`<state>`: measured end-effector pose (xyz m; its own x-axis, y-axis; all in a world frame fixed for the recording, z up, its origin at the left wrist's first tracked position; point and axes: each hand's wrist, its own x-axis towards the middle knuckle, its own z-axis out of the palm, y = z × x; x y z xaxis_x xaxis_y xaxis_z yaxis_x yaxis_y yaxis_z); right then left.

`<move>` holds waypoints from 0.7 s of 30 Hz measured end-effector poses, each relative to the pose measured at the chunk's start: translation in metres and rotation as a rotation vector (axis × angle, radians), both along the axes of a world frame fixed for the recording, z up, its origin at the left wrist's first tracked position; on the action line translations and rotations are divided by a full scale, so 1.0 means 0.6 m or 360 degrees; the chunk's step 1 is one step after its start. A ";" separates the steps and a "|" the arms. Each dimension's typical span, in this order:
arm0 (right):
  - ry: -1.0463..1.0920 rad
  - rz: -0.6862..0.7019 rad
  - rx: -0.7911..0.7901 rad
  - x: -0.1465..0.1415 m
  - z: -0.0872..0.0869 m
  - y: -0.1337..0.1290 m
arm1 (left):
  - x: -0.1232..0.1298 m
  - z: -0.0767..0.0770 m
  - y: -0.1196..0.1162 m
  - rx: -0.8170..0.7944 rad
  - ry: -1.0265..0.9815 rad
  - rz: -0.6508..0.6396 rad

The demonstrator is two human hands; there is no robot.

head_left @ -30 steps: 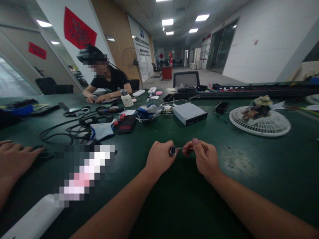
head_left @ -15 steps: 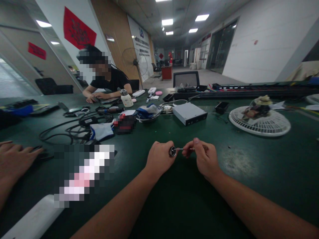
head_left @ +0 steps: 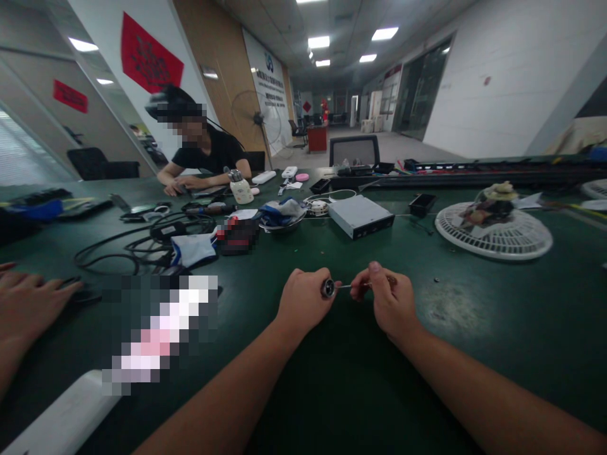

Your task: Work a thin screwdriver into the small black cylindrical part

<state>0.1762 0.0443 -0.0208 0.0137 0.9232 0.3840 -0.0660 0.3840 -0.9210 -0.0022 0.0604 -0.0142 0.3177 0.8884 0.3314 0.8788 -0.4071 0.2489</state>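
My left hand (head_left: 303, 298) is closed around a small dark cylindrical part (head_left: 327, 289), whose round open end with a metallic rim faces me. Most of that part is hidden in the fist. In my right hand (head_left: 392, 302) is a thin screwdriver (head_left: 345, 287), its shaft pointing left toward the cylinder. Thumb and fingers pinch its brownish handle, which shows only in part. The shaft's tip lies at the right side of the cylinder's rim, by my left fingertips; whether it touches the part I cannot tell. Both hands are just above the green table (head_left: 332, 385).
Beyond my hands lie a grey disc drive (head_left: 361, 216), a white fan grille with a motor (head_left: 493, 234), and a bowl with cloth (head_left: 283, 213). Black cables (head_left: 128, 243) are at left. A co-worker's hand (head_left: 35, 306) rests nearby; another person (head_left: 208, 151) sits across. A small dark piece (head_left: 436, 280) lies right.
The screwdriver has shifted slightly right, its tip moving from the cylinder's open end to beside the rim. My right fingers have drawn slightly away; my left hand keeps its place.
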 end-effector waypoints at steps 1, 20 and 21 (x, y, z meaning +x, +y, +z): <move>-0.0001 -0.0018 0.0013 0.000 0.000 0.000 | 0.000 0.000 0.000 0.0001 0.0003 -0.0004; -0.0034 -0.0014 -0.0028 0.000 0.003 -0.002 | 0.001 0.001 -0.002 -0.0015 0.0026 -0.0024; -0.0037 -0.0050 -0.0015 0.001 0.002 -0.002 | 0.001 0.001 -0.001 -0.0020 0.0022 -0.0029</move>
